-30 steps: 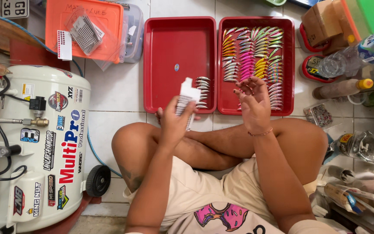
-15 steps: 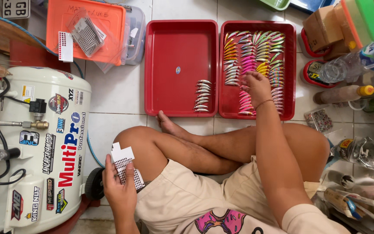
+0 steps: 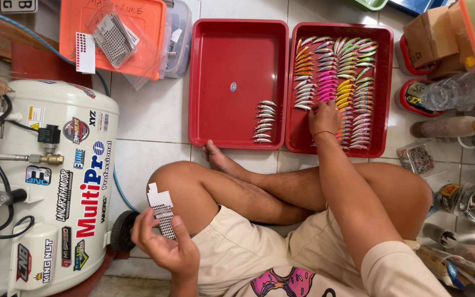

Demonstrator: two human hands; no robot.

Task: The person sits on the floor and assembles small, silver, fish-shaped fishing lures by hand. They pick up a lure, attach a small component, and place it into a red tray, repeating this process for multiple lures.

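Observation:
I sit cross-legged on a tiled floor. My left hand (image 3: 163, 242) holds a small white sheet of dotted stickers (image 3: 162, 208) beside my left knee. My right hand (image 3: 324, 116) reaches into the right red tray (image 3: 383, 91), fingers down among rows of small fishing lures (image 3: 343, 82) in silver, orange, pink, yellow and green. Whether it grips one I cannot tell. The left red tray (image 3: 232, 60) holds a short column of silver lures (image 3: 263, 122) in its near right corner.
A white air compressor (image 3: 56, 181) with gauges and hoses stands on my left. An orange lidded box (image 3: 114, 33) with sticker sheets lies at the back left. Bottles, jars and boxes (image 3: 452, 93) crowd the right side.
My left hand dropped from in front of the trays to beside my left knee, still holding the sticker sheet. My right hand moved forward from above the tray edge into the right tray's lures.

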